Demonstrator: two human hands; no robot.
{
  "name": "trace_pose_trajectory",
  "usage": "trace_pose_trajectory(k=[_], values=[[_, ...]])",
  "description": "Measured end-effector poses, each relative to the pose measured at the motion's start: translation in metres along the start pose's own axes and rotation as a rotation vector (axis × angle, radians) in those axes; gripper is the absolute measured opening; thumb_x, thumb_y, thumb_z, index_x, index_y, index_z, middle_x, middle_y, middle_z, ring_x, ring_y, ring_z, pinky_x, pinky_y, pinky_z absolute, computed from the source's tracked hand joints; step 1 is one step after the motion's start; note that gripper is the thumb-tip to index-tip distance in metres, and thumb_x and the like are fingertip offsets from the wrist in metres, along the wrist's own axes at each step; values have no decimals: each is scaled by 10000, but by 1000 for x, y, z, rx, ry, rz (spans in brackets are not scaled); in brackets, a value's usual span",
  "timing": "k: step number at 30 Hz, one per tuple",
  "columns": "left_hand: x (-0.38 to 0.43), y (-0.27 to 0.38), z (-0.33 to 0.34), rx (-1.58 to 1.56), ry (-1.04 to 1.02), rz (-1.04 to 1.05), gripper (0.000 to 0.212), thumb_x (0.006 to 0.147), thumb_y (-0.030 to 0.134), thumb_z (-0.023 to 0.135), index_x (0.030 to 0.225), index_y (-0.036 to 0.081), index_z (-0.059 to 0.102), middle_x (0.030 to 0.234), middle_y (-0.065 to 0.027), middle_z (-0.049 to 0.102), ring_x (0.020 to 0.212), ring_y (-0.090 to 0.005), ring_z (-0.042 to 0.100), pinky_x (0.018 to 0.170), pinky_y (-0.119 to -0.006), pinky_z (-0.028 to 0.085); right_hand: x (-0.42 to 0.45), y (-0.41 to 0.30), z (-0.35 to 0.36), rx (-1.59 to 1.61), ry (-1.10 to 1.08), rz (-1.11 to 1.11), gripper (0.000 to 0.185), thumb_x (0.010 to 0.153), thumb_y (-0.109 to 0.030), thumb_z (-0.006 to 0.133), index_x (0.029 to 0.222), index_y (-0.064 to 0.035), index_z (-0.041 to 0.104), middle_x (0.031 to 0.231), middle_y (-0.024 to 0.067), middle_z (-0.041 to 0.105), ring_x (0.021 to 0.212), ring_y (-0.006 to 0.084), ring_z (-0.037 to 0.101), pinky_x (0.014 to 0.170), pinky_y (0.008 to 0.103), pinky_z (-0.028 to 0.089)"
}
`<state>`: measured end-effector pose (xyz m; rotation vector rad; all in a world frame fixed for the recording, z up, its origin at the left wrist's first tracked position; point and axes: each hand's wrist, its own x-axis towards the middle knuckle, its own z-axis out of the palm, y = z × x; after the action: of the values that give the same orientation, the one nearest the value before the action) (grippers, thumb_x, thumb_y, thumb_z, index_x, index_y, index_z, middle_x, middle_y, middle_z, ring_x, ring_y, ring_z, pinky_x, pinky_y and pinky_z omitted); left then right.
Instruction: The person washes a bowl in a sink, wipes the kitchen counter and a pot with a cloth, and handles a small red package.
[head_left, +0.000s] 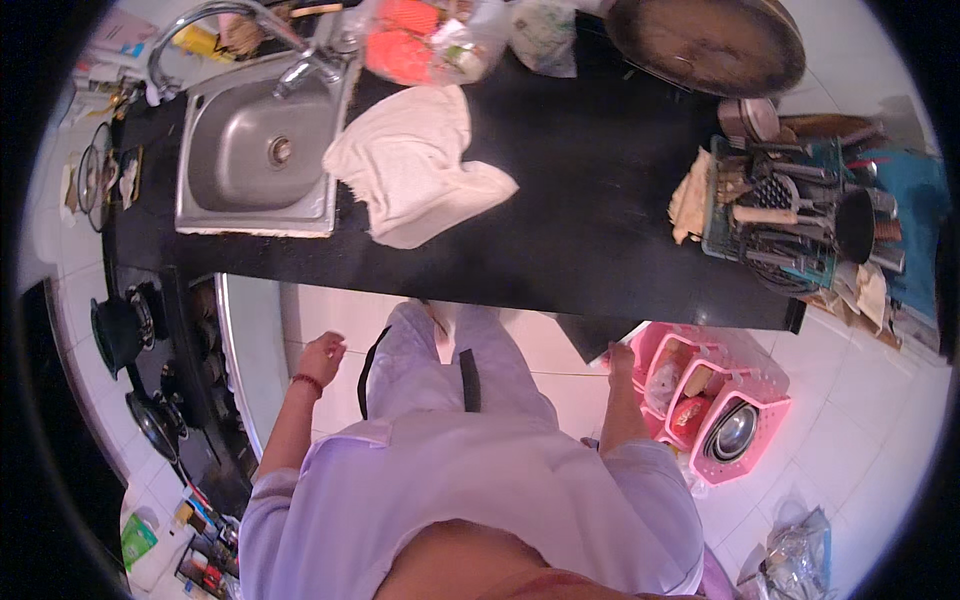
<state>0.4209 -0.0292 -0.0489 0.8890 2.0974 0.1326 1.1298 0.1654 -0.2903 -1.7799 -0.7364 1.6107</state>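
My left hand (324, 357) hangs beside my left leg, a dark red bracelet on the wrist, its fingers loosely curled with nothing seen in them. At the white edge of a black panel (592, 334), which juts at an angle from under the counter, is my right hand (621, 358). It appears to grip that edge; its fingertips are partly hidden. Before me a crumpled cream cloth (420, 165) lies on the black countertop (592, 195). Its left corner overlaps the rim of a steel sink (232, 161) under a curved tap (217, 11).
Right of the counter's front stands a pink plastic rack (780, 397) with steel bowls. A teal utensil basket (840, 161), a large dark round pan (705, 45) and a plastic bag with red contents (405, 49) are on the counter. Pans sit on a stove (206, 427) at left.
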Motion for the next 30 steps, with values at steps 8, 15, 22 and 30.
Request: trace_pose_trajectory(k=[8, 15, 22, 30], values=[[39, -13, -46, -85, -120, 116, 230, 903, 182, 657, 1083, 40, 677, 957, -145, 743, 880, -282, 721, 812, -389, 570, -9, -99, 161, -593, 583, -86, 107, 862, -52, 542, 905, 23, 606, 714, 175, 619, 632, 293, 640, 589, 406, 549], [51, -96, -112, 220, -209, 138, 230, 894, 193, 659, 1092, 77, 663, 1023, -111, 714, 978, -313, 677, 852, -432, 544, -151, -208, 441, -851, 238, -723, 439, 822, -125, 708, 1227, 1, 593, 1205, 215, 593, 1090, 379, 569, 970, 471, 452], [58, -193, -167, 50, -50, 127, 204, 905, 173, 634, 1081, 76, 666, 943, -162, 718, 873, -351, 691, 781, -442, 553, -83, -238, 710, -1119, 560, -919, 792, 811, -471, 745, 1454, -100, 468, 1485, 341, 351, 1385, 500, 338, 1112, 612, 276], [90, -185, -175, 290, -279, 183, 193, 886, 141, 666, 1066, 73, 656, 961, -145, 724, 888, -322, 703, 791, -426, 557, -69, -222, 683, -891, 121, -1183, 309, 794, -49, 624, 1100, -63, 663, 959, 154, 589, 946, 340, 597, 781, 422, 525]])
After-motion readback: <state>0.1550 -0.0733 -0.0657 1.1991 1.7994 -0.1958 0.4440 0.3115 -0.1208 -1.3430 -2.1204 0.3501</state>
